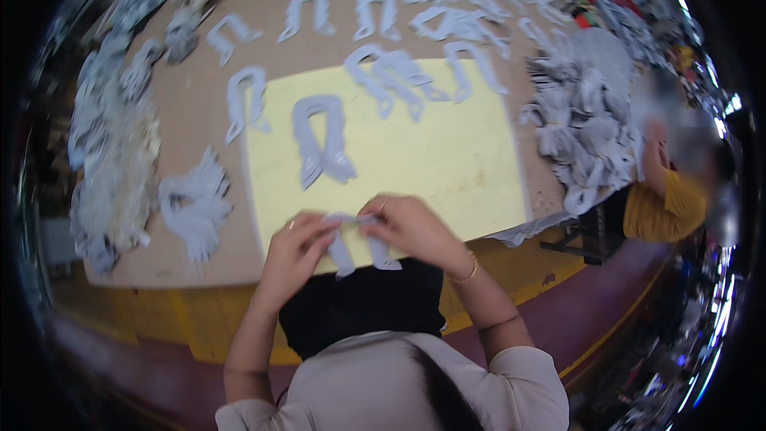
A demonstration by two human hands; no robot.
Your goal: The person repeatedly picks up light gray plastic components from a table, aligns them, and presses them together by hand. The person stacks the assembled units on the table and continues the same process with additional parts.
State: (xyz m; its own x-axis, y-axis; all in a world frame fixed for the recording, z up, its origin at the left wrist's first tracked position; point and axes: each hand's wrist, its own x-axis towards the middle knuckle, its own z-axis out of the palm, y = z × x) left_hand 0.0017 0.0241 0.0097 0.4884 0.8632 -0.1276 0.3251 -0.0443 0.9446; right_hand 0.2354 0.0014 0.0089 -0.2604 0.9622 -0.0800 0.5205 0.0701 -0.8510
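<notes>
Near the front edge of the yellow sheet, a pale grey U-shaped fabric piece (341,256), which looks like a shirt collar, is held up with its two ends hanging down. My left hand (294,249) pinches the left part of its curve. The right part is pinched by my right hand (412,226), whose fingers partly cover it. Just beyond my hands a similar collar (304,124) lies on the yellow sheet (447,168), its ends close together. Several more, such as the collar (369,80), are spread along the sheet's far edge.
A brown table (195,124) extends around the sheet. On its left lie a small collar bundle (195,203) and a long heap of pale pieces (116,144). A big collar pile (586,104) covers the right side. Beyond it, a person in a yellow top (662,211) is at the table.
</notes>
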